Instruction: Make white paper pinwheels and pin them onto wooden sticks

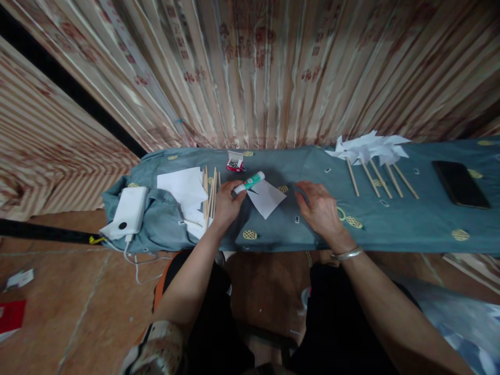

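Note:
My left hand (227,205) pinches the white end of a green-and-white glue stick (253,180), which lies slantwise over the top corner of a square sheet of white paper (267,202). A dark slit shows in that paper near the glue stick. To the right of the sheet, my right hand (318,208) hovers or rests just above the cloth with its fingers apart and nothing in them. Beside its wrist, a light green ring (341,213) is partly hidden by the hand.
Wooden sticks (211,194) and white paper sheets (182,185) lie at left, near a white power bank (132,209) with a cable. A small red box (235,163) holds metal pins. Paper pinwheels (369,148) on sticks and a black phone (460,183) lie at right. A curtain (250,78) hangs behind.

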Action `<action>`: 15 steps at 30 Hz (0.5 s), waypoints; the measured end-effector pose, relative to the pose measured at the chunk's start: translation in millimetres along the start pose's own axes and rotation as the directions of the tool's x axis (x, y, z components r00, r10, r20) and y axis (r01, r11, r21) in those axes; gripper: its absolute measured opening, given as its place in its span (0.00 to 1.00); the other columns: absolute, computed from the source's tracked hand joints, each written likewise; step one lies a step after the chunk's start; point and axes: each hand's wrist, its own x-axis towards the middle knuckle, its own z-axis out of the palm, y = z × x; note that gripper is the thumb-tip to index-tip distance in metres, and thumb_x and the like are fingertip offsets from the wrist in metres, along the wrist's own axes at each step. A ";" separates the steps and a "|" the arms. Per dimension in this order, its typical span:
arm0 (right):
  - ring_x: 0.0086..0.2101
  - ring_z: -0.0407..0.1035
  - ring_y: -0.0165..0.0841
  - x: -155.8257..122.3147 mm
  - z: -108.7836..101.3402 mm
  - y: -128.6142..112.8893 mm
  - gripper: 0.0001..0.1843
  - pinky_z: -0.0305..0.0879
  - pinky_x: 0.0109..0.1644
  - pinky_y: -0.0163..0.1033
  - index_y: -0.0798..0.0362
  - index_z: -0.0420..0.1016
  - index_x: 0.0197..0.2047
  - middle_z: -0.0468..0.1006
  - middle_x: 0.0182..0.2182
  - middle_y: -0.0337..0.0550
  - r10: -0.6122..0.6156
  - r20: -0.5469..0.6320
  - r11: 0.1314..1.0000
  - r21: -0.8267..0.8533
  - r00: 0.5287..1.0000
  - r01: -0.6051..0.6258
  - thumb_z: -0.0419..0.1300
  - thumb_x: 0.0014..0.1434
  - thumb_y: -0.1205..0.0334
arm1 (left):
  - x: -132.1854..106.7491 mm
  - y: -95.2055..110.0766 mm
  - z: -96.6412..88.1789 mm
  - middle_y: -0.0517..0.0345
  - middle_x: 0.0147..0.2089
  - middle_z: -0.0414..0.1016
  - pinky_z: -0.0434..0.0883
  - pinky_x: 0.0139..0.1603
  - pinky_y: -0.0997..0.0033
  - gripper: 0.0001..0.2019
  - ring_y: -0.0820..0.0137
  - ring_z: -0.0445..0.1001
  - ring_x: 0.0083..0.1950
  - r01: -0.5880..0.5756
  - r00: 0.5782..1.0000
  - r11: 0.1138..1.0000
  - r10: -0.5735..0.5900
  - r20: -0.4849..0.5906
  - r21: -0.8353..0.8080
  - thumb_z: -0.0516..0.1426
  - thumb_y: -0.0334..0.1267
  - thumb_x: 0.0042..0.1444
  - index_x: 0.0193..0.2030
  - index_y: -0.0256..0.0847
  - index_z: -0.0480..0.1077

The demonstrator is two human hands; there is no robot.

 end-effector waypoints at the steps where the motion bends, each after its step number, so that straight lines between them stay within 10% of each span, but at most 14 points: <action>1: 0.51 0.72 0.44 0.3 0.4 -1.6 0.18 0.65 0.59 0.49 0.58 0.74 0.53 0.79 0.51 0.56 -0.012 -0.003 0.999 0.033 1.000 0.012 0.48 0.68 0.60 | -2.5 1.3 -1.8 0.51 0.47 0.79 0.70 0.54 0.60 0.12 0.60 0.75 0.50 -0.014 1.000 1.000 0.014 0.015 -0.007 0.60 0.33 0.54 0.46 0.41 0.77; 8: 0.57 0.68 0.47 0.4 25.6 0.2 0.22 0.65 0.61 0.53 0.59 0.70 0.59 0.73 0.57 0.59 0.014 0.155 0.982 0.184 0.988 -0.043 0.51 0.65 0.61 | -4.9 -6.4 -9.1 0.51 0.44 0.78 0.71 0.43 0.67 0.13 0.66 0.75 0.39 0.071 0.997 0.994 -0.069 0.029 -0.083 0.61 0.34 0.53 0.46 0.38 0.77; 15: 0.41 0.78 0.43 12.1 41.6 -8.7 0.26 0.73 0.48 0.50 0.49 0.68 0.61 0.81 0.49 0.49 0.238 0.208 0.850 0.428 0.949 -0.307 0.58 0.61 0.53 | -6.3 -2.6 -5.2 0.54 0.40 0.80 0.71 0.43 0.68 0.17 0.68 0.75 0.38 0.214 0.975 0.869 -0.217 0.045 -0.446 0.65 0.40 0.47 0.44 0.38 0.77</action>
